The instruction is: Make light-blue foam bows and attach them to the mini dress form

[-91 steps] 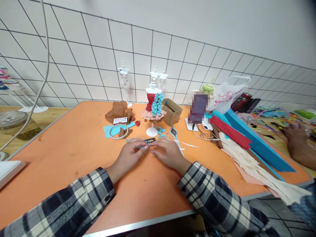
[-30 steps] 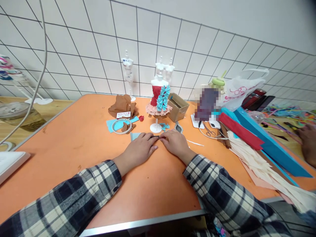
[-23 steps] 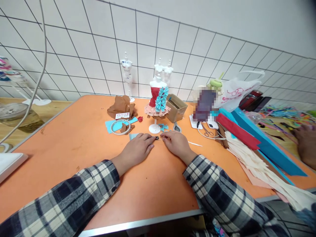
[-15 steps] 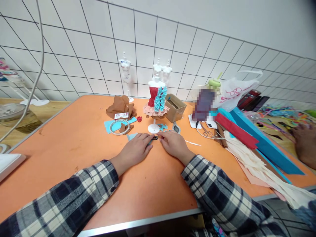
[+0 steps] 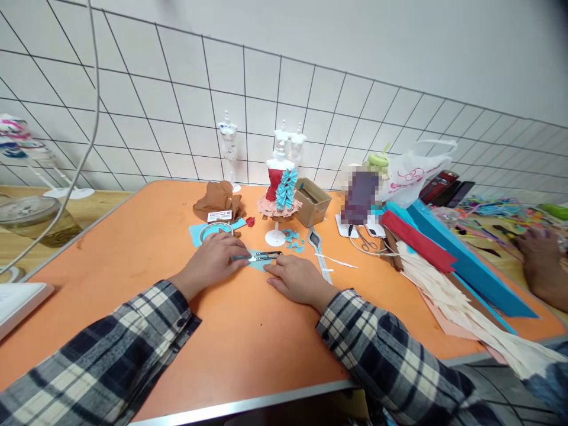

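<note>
A mini dress form in a red bodice, blue ruffles and a pink skirt stands ahead of my hands. My left hand is closed, its fingertips on one end of slim black thread snips. The snips' other end points to the right, over a piece of light blue crepe paper. My right hand lies palm down with fingers stretched out, fingertips at the paper's right edge. Small blue scraps lie beside the form's base. A tape roll rests beyond my left hand.
Brown crepe paper and a cardboard box stand behind. On the right are scissors, a red paper roll, cream strips and a plastic bag. Another person's hand shows at the far right.
My left hand has moved left, away from my right hand, uncovering the snips and blue paper. My right hand has shifted slightly. The camera view has tilted up a little.
</note>
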Motion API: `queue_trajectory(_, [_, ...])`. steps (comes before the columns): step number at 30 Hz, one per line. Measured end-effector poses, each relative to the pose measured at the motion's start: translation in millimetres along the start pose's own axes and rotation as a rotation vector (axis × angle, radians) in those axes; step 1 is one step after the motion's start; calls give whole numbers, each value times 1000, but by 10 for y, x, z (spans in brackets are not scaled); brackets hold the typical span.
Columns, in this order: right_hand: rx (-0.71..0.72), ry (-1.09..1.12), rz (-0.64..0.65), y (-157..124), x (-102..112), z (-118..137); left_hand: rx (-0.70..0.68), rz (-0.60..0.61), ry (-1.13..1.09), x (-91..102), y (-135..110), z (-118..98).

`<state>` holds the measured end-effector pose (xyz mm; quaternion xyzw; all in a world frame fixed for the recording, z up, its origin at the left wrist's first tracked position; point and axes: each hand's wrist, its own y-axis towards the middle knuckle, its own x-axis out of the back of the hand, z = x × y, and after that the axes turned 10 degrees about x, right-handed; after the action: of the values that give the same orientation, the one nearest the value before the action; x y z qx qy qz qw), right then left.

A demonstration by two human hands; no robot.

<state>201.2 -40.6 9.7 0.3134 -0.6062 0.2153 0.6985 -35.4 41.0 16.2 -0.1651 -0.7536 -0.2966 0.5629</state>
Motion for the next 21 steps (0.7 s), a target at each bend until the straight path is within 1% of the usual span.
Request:
queue_trajectory(2, [15, -7, 8, 2, -5, 17, -27, 19, -11, -19, 4, -31])
queue_trajectory(5, [83, -1, -32, -16, -10, 14, -41, 38, -25, -45, 3, -106])
queue_trajectory(8, [139, -11, -56, -32, -26, 4, -57, 46, -46, -56, 0, -130])
queue_trajectory(15, [261, -102, -41, -13, -27, 67, 12, 48, -50, -111, 13, -106])
queue_trajectory(21, [298, -133, -37, -38, -10, 101, -5, 30, -70, -100, 9, -137])
